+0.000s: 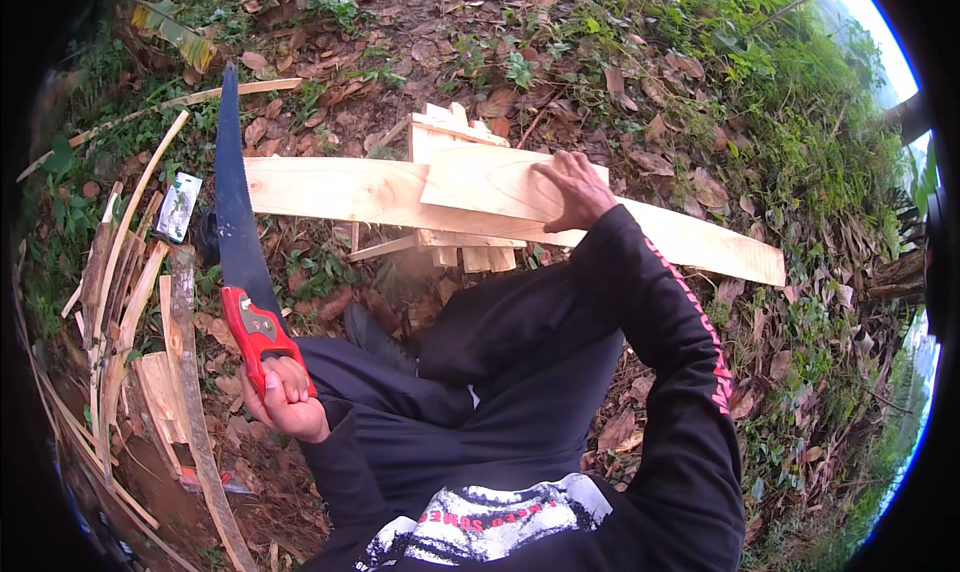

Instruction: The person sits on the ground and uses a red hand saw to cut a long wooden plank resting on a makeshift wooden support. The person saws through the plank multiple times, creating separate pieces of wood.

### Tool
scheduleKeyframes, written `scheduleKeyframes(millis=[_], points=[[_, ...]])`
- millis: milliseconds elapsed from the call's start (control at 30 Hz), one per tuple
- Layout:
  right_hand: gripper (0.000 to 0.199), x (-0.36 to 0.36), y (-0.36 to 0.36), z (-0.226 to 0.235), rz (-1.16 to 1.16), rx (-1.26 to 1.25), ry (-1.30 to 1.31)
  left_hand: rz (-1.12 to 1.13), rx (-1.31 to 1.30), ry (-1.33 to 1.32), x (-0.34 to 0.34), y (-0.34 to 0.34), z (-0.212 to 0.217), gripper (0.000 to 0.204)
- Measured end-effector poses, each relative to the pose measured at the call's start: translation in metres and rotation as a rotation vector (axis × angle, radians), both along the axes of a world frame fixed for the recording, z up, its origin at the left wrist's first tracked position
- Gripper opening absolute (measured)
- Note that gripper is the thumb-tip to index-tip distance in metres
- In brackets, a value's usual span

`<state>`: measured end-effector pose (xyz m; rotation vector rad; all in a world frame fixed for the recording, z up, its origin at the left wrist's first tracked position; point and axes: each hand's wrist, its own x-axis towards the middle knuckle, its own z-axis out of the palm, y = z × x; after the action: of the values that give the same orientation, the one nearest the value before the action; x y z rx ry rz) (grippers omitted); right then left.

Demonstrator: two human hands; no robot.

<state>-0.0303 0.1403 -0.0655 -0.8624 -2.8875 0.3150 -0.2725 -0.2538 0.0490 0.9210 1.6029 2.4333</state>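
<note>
A hand saw with a red handle (258, 327) and a dark blade (236, 192) is in my left hand (288, 400). My fingers are wrapped round its grip, and the blade points away from me, just past the left end of a long pale board (330, 187). On top of that board lies a shorter wooden board (490, 184). My right hand (578, 190) spans the right end of the shorter board, thumb and fingers spread across it, holding it down. Both boards rest on a low wooden stand (465, 242) made of slats.
Wood strips and offcuts (150, 302) lie heaped at my left. Near them are a phone-like white and black object (180, 208) and a small red item (200, 482). My crossed legs (450, 382) are close to the stand. Dry leaves and green plants (740, 62) cover the ground.
</note>
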Motion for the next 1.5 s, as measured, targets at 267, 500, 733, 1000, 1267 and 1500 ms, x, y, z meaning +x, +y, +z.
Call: scheduleKeyframes(millis=[267,500,733,1000,1267,1500], points=[[0.094,0.162,0.068,-0.045,-0.111,-0.100,-0.113,0.031,-0.047,-0.067,-0.017,0.089,-0.055,0.020],[0.089,0.175,0.127,-0.094,-0.229,-0.200,-0.040,-0.083,-0.054,-0.088,-0.034,0.189,-0.109,0.018],[0.093,0.229,0.164,-0.138,-0.584,-0.058,0.000,-0.087,-0.106,-0.092,-0.082,0.278,-0.188,0.018],[0.094,0.199,0.193,-0.215,-0.674,-0.170,0.097,-0.144,-0.159,-0.068,-0.108,0.383,-0.262,0.019],[0.087,0.131,0.266,-0.223,-0.277,-0.280,0.028,-0.192,-0.134,-0.147,-0.101,0.385,-0.264,0.019],[0.088,0.088,0.260,-0.208,-0.152,-0.379,-0.039,-0.173,-0.140,-0.184,-0.097,0.338,-0.223,0.022]])
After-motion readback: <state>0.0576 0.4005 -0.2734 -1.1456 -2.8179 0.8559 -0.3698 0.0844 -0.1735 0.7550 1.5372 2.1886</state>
